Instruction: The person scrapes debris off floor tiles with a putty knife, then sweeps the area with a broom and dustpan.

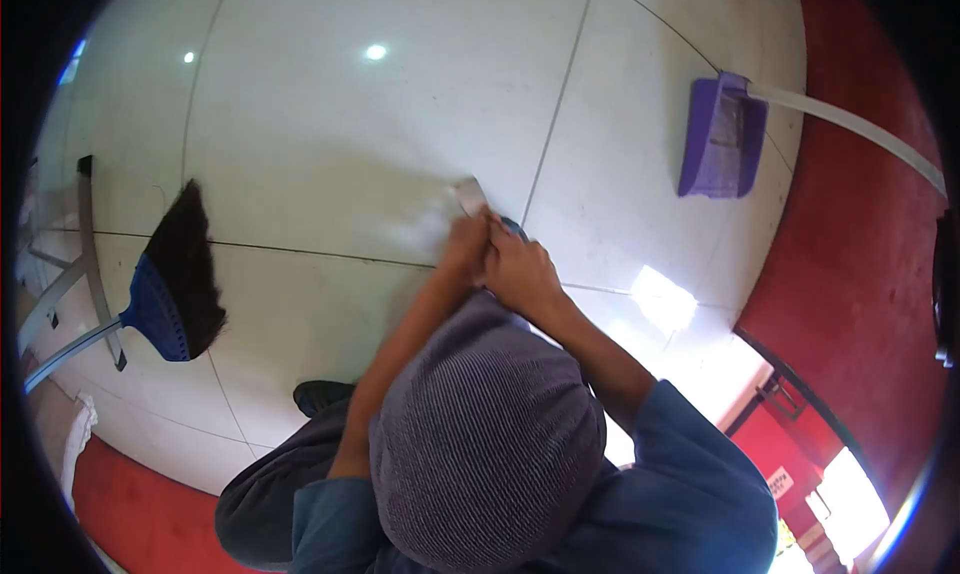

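Observation:
Below me is the white tiled floor [330, 144]. A flat metal scraper blade [469, 196] points up and left from between my hands, its edge at the floor. My left hand [466, 246] and my right hand [523, 272] are close together, fingers wrapped round the scraper's grip, which they mostly hide. By position alone, the arm on the left of the frame is taken as the left one. A dark rounded object, partly hidden, shows just behind the fingers.
A blue broom [160, 304] with dark bristles is at the left, beside metal legs [92, 244]. At the upper right a purple dustpan [722, 144] with a pale handle stands near a red wall [860, 234]. A knitted cap [480, 424] fills the lower middle.

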{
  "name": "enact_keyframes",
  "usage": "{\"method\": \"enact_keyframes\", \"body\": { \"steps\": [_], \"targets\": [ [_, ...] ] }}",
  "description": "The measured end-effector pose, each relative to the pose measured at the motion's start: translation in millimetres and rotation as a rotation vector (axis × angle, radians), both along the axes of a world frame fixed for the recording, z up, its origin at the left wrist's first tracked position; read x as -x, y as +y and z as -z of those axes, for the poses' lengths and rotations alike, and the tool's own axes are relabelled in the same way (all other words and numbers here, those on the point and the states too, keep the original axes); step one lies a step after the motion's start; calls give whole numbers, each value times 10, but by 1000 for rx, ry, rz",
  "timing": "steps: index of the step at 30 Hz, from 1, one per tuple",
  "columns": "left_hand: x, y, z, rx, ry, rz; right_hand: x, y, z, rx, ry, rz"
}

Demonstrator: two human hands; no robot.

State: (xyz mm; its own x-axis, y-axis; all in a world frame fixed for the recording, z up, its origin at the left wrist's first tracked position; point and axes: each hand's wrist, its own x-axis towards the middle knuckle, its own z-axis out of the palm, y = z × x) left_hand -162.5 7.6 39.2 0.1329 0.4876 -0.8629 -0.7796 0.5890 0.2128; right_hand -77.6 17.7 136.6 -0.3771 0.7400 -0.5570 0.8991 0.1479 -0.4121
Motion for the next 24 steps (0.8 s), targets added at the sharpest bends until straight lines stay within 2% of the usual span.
{"method": "enact_keyframes", "body": {
  "steps": [2, 3, 4, 5, 6, 8, 10, 11, 12, 14, 15, 16, 18, 20, 21, 22, 24],
  "targets": [
    [-19, 120, -217, 63, 48, -45, 76, 197, 37, -11, -77, 25],
    [71, 224, -130, 34, 67, -8, 133, 266, 58, -5, -126, 45],
    [168, 446, 34, 3, 81, 29, 222, 431, 128, -108, -37, 72],
    [289, 618, 260, -207, 110, 102, 314, 614, 131, -35, -43, 97],
    [345, 799, 130, -89, 12, 22, 376, 735, 112, 31, -47, 119],
    [246, 693, -73, -62, 80, 103, 217, 591, 121, -76, 3, 111],
    [-4, 445, 154, -26, -83, -20, 152, 510, 64, -85, -9, 98],
    [-8, 479, 70, 22, -63, -37, 157, 535, 29, -53, -50, 93],
    [64, 590, -10, -9, -36, -29, 160, 575, 10, -19, -96, 92],
    [202, 861, -69, -66, 8, -3, 340, 936, 11, -40, -11, 106],
    [287, 1073, 133, -155, 114, 51, 354, 1032, 9, -46, 25, 123],
    [324, 1209, 157, -138, 13, 22, 283, 1022, -5, -39, 35, 141],
    [152, 1045, 10, -114, 140, 167, 174, 980, -18, -36, 71, 163],
    [-120, 798, 181, -32, -40, 73, 44, 827, -13, -35, 14, 164],
    [-83, 797, 19, -57, -31, 98, 41, 837, -52, 5, -26, 168],
    [-38, 899, 84, -68, -25, 82, 69, 867, -71, 50, -68, 172],
    [-19, 1132, 221, -85, -19, 54, 113, 1059, 1, -28, -6, 212]
  ]
}}
